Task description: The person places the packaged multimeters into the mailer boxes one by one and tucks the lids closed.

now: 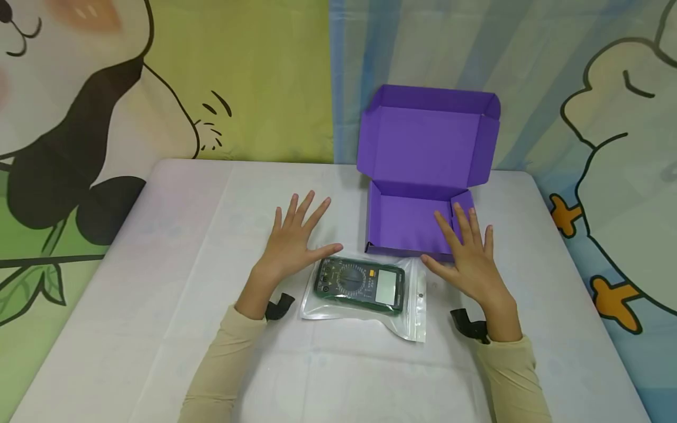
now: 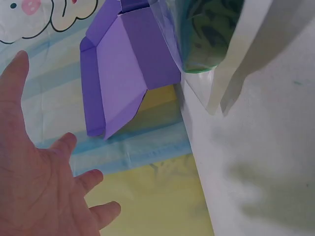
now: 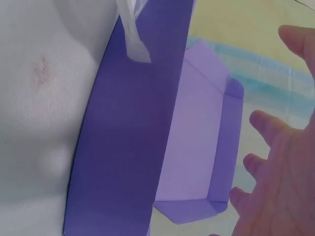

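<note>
The left hand [image 1: 293, 238] is hovering with all fingers spread wide and straight, holding nothing, its thumb reaching toward the upper left corner of the plastic bag [image 1: 365, 296]. The right hand [image 1: 468, 255] is likewise splayed flat and gripping nothing, its thumb pointing at the bag's upper right corner and its fingers lying over the front right corner of the purple box [image 1: 418, 226]. Between the two hands, a green multimeter [image 1: 361, 285] is lying flat inside the clear bag on the white table [image 1: 158, 294]. Just behind it, the box is sitting with its lid [image 1: 428, 138] standing upright. Cartoon-printed cloth [image 1: 106, 88] is hanging behind the table.
</note>
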### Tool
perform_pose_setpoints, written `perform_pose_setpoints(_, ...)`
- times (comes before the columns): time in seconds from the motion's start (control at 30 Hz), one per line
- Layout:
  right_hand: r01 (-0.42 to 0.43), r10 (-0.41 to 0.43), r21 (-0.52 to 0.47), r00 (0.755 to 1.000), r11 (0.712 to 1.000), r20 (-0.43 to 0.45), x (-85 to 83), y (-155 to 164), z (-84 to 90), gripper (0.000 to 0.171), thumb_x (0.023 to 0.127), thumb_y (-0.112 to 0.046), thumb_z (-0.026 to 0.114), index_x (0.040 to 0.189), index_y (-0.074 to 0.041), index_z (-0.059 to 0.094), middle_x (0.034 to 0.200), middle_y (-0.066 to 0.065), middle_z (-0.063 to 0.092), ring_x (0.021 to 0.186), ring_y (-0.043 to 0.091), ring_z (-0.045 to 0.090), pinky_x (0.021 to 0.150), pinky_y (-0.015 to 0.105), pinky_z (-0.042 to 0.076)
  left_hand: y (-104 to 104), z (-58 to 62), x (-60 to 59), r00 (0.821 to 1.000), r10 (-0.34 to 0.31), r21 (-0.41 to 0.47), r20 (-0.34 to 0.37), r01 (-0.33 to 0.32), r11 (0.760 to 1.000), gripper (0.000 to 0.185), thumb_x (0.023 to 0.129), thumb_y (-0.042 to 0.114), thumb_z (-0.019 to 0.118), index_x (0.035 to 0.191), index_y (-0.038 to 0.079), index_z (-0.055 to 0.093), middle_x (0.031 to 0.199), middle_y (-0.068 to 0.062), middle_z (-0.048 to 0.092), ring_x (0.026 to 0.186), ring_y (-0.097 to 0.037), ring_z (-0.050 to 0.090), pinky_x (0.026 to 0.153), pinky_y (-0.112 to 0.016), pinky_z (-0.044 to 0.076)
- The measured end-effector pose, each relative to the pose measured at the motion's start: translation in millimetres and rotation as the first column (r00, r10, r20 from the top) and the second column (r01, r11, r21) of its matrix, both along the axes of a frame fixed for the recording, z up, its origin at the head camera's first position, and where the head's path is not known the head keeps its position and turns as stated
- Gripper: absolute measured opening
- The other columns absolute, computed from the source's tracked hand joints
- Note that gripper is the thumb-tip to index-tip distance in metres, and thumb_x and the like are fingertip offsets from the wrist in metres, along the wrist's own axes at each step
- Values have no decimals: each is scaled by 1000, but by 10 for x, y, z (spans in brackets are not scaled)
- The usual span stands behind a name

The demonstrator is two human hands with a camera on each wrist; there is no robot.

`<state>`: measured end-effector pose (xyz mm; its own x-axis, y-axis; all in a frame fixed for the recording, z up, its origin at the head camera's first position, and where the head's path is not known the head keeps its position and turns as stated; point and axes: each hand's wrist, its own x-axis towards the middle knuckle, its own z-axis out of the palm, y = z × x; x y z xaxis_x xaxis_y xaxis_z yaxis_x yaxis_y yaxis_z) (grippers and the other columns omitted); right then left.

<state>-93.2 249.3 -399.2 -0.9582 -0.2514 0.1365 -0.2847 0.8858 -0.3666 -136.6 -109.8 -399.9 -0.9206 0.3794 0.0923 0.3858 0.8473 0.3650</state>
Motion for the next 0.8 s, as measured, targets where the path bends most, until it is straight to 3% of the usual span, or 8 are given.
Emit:
perform_pose_setpoints(0.17,-25,24,-39,999,999,-23,14,-12,-2,91,87,-51,67,158,-30,13,164,7,-4,149,37,-10,114,64,-12,37,-16,-24,999,-9,81,-39,12,997,99,83,69,61,158,30,10,161,-9,21,148,-34,15,119,-53,18)
perform_pose_setpoints(0.33,-85,76,-99,994,992,-84,16,-46,-24,97,79,-41,77,157,-25,22,164,12,6,149,40,-2,115,65,-7,76,-35,-28,996,-33,177,-87,48,983,101,77,68,69,156,24,24,155,-10,36,142,-33,33,111,-53,35)
perform_pose_setpoints(0.43,-126,108,-141,986,982,-127,24,-75,-29,97,75,-35,81,155,-20,27,162,14,11,148,41,1,116,64,-1,105,-50,-24,994,-56,230,-92,75,970,103,74,65,74,155,25,26,156,-7,33,142,-32,32,109,-55,37)
perform_pose_setpoints(0.5,-141,118,-173,984,975,-132,36,-101,-11,98,73,-32,83,154,-20,29,162,13,13,149,38,3,114,68,10,124,-60,-21,995,-71,283,-75,89,955,104,73,61,77,156,27,24,159,-4,28,142,-31,33,106,-56,40)
perform_pose_setpoints(0.63,-179,142,-248,976,952,-163,74,-183,25,96,70,-26,86,151,-18,37,160,9,21,148,34,16,104,69,32,147,-76,-15,995,-104,411,-2,95,906,106,72,54,81,156,34,19,162,6,16,141,-29,34,101,-58,44)
perform_pose_setpoints(0.7,-223,165,-290,964,931,-209,93,-237,33,89,69,-22,86,147,-15,44,156,10,31,144,30,29,102,59,42,151,-87,-19,992,-121,466,28,94,880,106,73,51,83,155,36,18,162,9,12,143,-27,30,103,-59,42)
perform_pose_setpoints(0.8,-307,222,-344,939,888,-263,130,-334,35,75,70,-17,84,138,-9,54,145,11,46,133,27,45,102,35,45,156,-99,-29,988,-148,522,50,101,847,107,72,43,86,156,33,19,162,7,8,147,-26,22,109,-59,35)
